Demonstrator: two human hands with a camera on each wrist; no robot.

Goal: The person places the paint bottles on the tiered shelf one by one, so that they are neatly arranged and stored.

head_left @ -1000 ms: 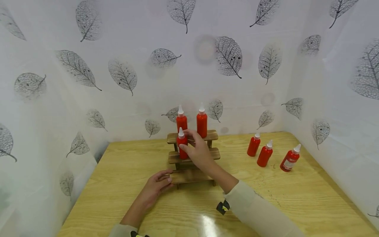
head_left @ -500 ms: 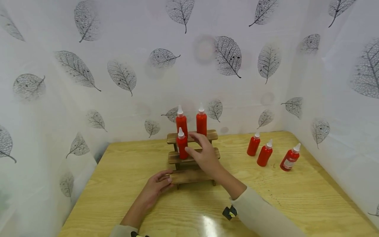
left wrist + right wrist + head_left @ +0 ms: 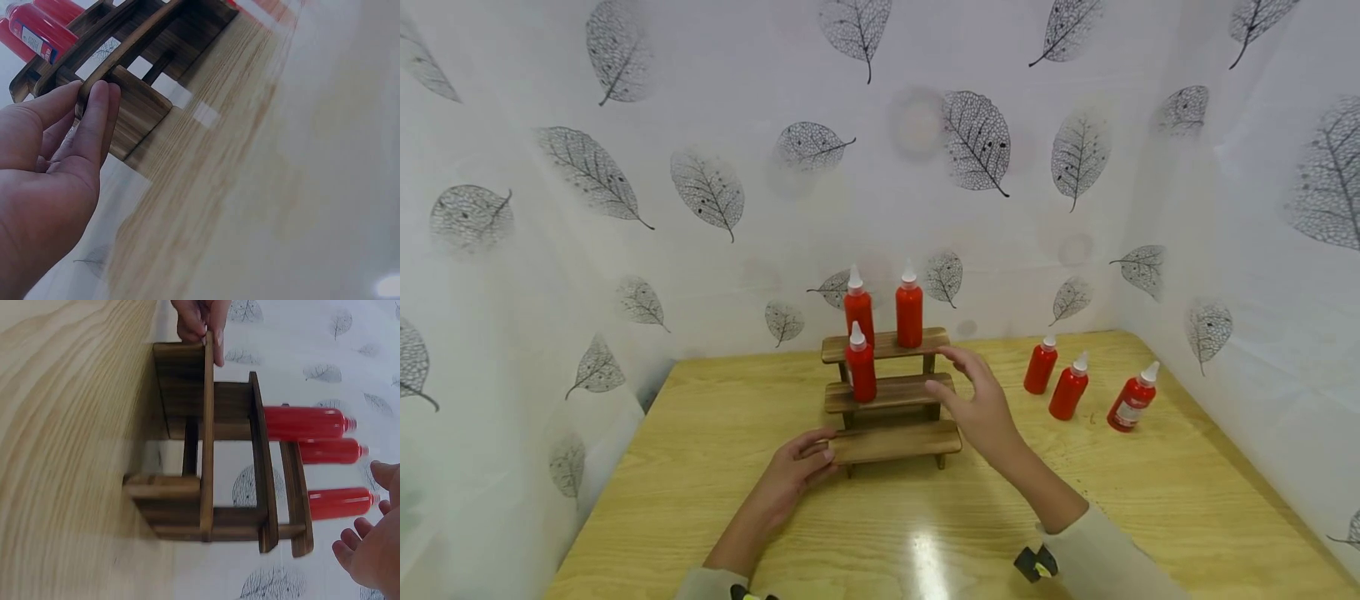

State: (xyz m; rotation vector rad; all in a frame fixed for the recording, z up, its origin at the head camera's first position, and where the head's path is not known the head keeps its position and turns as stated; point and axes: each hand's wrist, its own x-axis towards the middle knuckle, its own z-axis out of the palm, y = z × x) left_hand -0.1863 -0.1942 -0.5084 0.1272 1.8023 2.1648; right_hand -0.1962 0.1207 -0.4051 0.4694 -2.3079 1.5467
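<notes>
Presently, the left hand (image 3: 793,473) pinches the left end of the lowest step (image 3: 891,443) of the wooden rack (image 3: 140,103), which stands on the surface (image 3: 737,408). The rack is presumably stiff but light enough to slide; a step end offers a sound hold. The right hand (image 3: 987,412) is unloaded, thumb and fingers apart, near the right end of the middle step (image 3: 917,388). Well right of the rack, three loose bottles (image 3: 1069,393) stand on the surface. One red bottle (image 3: 861,372) stands upright at the left of the middle step. Two rear bottles (image 3: 909,317) occupy the top step (image 3: 936,337). The bottles appear smooth, probably slippery and slightly yielding; each is best gripped around the body, not by the narrow white nozzle (image 3: 857,336).
</notes>
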